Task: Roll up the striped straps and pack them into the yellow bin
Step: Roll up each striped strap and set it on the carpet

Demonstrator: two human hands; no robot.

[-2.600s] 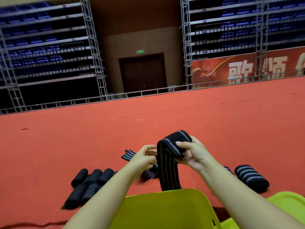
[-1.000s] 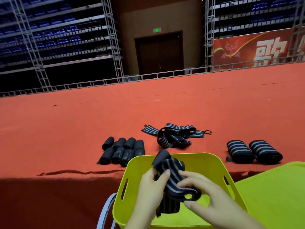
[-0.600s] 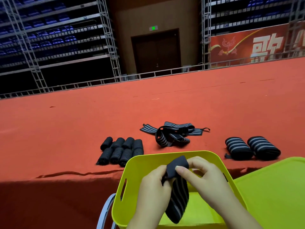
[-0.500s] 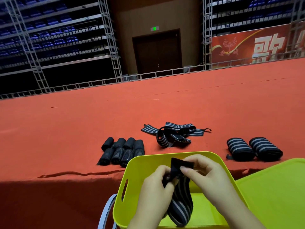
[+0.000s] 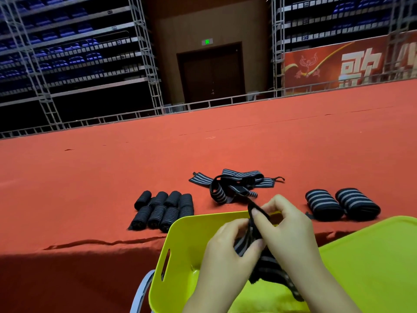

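Strap in hand: a black fabric strap with grey stripes (image 5: 259, 256), held over the open yellow plastic bin (image 5: 180, 245) at the near edge of the red-covered tabletop (image 5: 90, 177); its lower end hangs down inside the bin.
Left hand (image 5: 225, 256): I see it closed round the strap's middle, thumb pressing the fabric against the fingers.
Right hand (image 5: 291, 233): pinching the strap's plain black top end between thumb and forefinger, raised above the bin's far rim.
Step, as I judge it: starting the roll from that top end; the strap is not rolled yet.
Done so far: a tight cluster of small dark rolls (image 5: 164, 208) lies left of the bin, and two fatter striped rolls (image 5: 340, 206) lie side by side to the right. None of these is in the bin.
Left to do: a loose tangle of unrolled striped straps (image 5: 234, 184) lies on the far side of the bin, then packing everything.
Hard to make out: the bin's floor is mostly behind my hands, so I cannot tell if anything is packed already. A second yellow-green surface (image 5: 372, 267) is cut off at right.
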